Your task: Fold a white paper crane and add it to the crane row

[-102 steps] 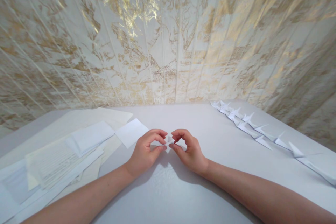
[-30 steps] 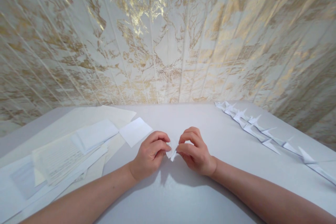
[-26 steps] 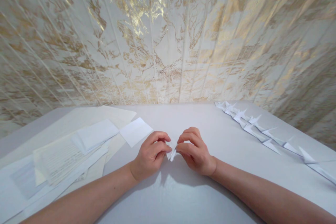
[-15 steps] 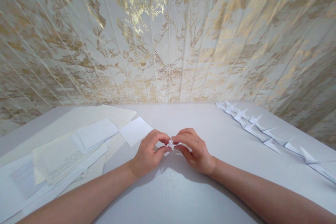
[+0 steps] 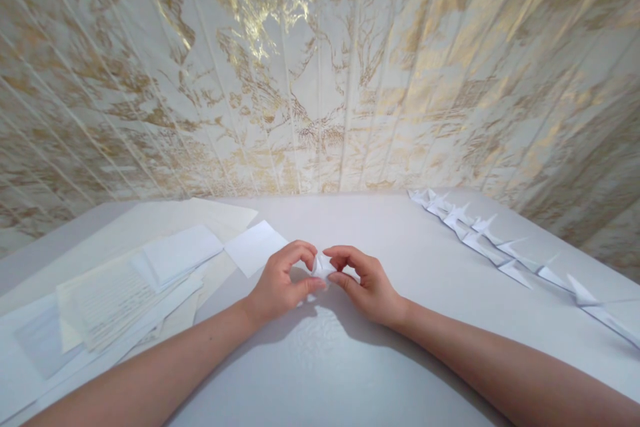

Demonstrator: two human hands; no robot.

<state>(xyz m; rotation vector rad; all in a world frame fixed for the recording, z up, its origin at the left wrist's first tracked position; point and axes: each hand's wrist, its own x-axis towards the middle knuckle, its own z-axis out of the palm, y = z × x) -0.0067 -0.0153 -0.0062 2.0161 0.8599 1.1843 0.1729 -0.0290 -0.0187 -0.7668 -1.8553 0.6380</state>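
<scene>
Between my two hands is a small piece of folded white paper (image 5: 323, 267), held just above the table. My left hand (image 5: 283, 280) pinches its left side between thumb and fingers. On the other side, the thumb and fingertips of my right hand (image 5: 367, 283) grip it too. The fingers cover parts of the paper, so its full shape is hidden. Just beyond my left hand lies a blank white paper square (image 5: 254, 247), flat on the table.
Several folded paper cranes (image 5: 483, 230) stand in two rows along the right side of the white table (image 5: 320, 373). At the left, a stack of blank white sheets (image 5: 183, 255) rests on printed pages (image 5: 107, 307) and larger cream sheets. A gold-patterned curtain (image 5: 320, 80) hangs behind.
The folded paper has turned between my fingers and shows a broader white face now. My fingertips have shifted their hold on it. The view has moved slightly.
</scene>
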